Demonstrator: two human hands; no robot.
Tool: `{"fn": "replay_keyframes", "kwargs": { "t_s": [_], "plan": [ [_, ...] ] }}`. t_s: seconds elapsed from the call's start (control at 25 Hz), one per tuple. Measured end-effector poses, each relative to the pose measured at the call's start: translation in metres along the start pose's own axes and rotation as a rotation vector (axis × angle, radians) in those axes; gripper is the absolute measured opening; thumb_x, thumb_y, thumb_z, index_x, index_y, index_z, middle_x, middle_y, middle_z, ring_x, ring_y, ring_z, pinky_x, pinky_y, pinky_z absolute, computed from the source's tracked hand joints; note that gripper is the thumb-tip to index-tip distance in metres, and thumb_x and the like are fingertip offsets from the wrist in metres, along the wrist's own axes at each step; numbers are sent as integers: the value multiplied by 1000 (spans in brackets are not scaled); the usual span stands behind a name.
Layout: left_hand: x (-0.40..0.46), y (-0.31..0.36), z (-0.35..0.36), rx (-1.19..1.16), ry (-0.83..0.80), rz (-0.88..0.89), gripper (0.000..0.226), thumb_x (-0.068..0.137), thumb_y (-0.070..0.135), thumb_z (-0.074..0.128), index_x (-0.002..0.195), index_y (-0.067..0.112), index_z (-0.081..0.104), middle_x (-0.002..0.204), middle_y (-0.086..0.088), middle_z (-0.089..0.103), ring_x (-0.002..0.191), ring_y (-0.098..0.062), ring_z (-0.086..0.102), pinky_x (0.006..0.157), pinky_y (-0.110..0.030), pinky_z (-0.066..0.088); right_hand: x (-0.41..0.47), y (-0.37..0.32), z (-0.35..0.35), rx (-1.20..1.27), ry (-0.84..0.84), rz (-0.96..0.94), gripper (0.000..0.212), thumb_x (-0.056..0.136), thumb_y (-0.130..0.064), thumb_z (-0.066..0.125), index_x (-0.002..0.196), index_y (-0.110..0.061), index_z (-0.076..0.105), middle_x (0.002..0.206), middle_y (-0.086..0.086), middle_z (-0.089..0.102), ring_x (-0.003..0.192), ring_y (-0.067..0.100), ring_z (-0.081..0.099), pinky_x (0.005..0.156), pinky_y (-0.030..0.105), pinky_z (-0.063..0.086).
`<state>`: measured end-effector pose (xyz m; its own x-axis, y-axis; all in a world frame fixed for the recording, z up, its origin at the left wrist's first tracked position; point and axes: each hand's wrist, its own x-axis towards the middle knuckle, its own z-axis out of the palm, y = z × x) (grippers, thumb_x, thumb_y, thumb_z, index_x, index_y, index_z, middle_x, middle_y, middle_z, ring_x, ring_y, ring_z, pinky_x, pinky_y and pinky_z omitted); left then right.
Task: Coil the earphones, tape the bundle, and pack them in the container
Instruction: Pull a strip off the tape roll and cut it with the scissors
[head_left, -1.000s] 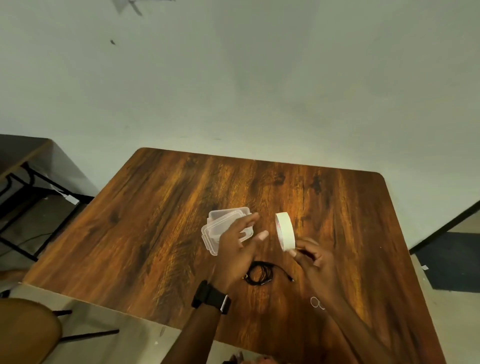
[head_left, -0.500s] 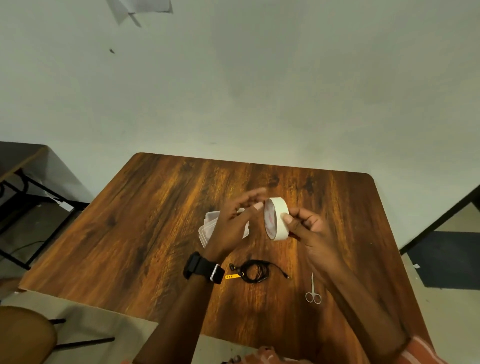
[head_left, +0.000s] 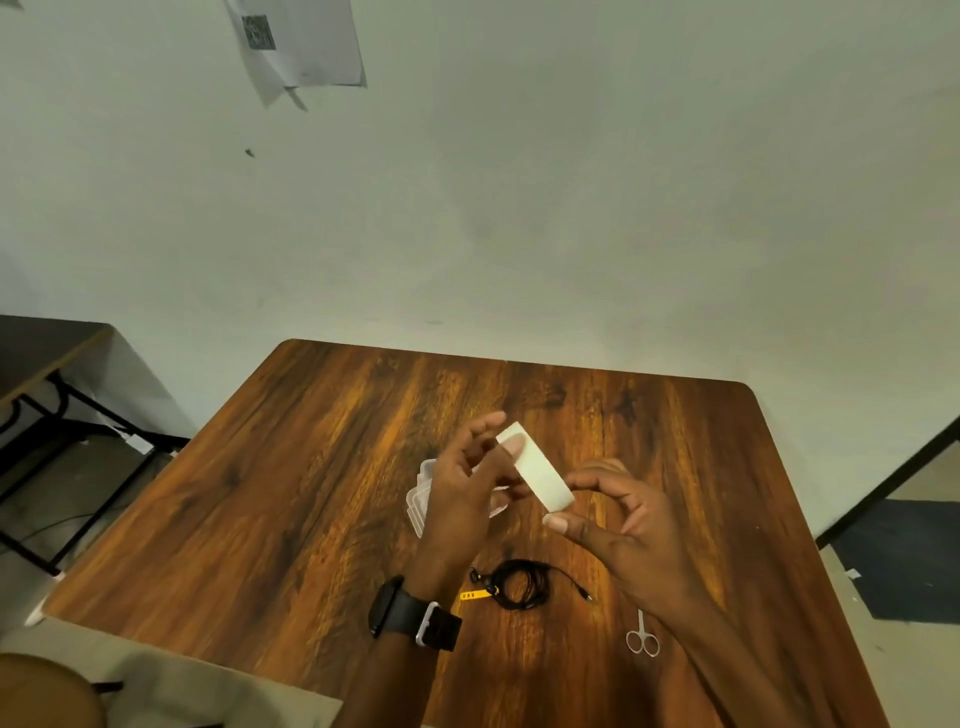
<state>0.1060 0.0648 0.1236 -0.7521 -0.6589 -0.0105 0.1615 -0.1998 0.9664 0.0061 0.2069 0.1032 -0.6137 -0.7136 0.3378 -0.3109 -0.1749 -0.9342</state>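
This looks like a plain work room, maybe an office or a test room. A wooden table stands against a bare white wall. A sheet of paper with a square code hangs on the wall. Another desk with black metal legs stands to the left.

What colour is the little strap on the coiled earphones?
Yellow strap, beside the black earphones, head view.
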Motion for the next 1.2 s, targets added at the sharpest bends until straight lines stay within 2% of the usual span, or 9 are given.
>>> {"fn": "replay_keyframes", "kwargs": {
  "t_s": [0.16,0.28,0.4,0.52,0.72,0.88,0.96,1.08,1.2],
  "plan": [
    [3,-4,-3,-279,-43,-368,82,81,59,63,130,-6,49,108,-31,66,85,-37,73,60,-35,61,7,-10,0,-21,-39,-10,26,70,-30,80,95,-27,76,93,-7,71,96,16,65,83,20,49],
    [5,-4,-3,-195,-72,-435,65,96,54,46,127,-2,55,107,-24,72,78,-31,76,59,-33,62,14,-18,2,39,-32,39,24,70,-30,78,94,-26,78,92,0,75,91,14,68,78,23,52],
    [7,-2,-2,27,61,-193,36,101,36,48,115,11,69,109,-15,75,95,-29,74,78,-42,61,19,-24,3,28,-1,90,21,76,-19,80,96,-27,77,88,-8,75,79,8,65,68,25,53],
    [-4,9,6,211,58,79,21,99,26,54,111,27,71,109,7,74,104,-15,70,83,-31,59,24,-29,4,82,76,123,20,79,-5,76,92,-20,76,80,-7,75,71,6,64,62,21,53],
    [-18,7,10,657,-118,390,63,84,43,67,142,23,50,144,15,50,133,-1,46,103,-16,42,27,-40,6,333,190,297,14,83,-12,71,94,-6,75,84,13,77,67,17,71,56,24,56],
    [-15,5,4,852,-149,548,79,71,45,80,139,19,49,141,8,52,130,-2,48,103,-10,36,31,-50,5,540,155,485,27,81,-20,69,97,1,74,80,16,74,57,19,66,51,27,57],
    [-18,7,5,733,-110,474,69,74,37,81,136,24,52,136,10,56,122,-3,55,93,-11,46,29,-51,3,592,88,483,29,91,-22,61,102,2,72,86,18,74,67,23,70,58,29,58],
    [-21,10,11,203,-10,155,52,82,18,77,130,27,58,127,2,65,109,-18,68,74,-24,59,25,-50,0,550,23,399,28,95,-14,51,109,-1,71,105,15,75,96,27,69,79,32,54],
    [-15,11,10,-177,54,-69,48,86,35,70,128,17,57,121,-15,69,101,-33,72,70,-34,61,23,-48,-3,324,-74,258,27,93,-2,54,112,-7,71,110,8,74,106,19,67,84,25,54]
  ]
}}
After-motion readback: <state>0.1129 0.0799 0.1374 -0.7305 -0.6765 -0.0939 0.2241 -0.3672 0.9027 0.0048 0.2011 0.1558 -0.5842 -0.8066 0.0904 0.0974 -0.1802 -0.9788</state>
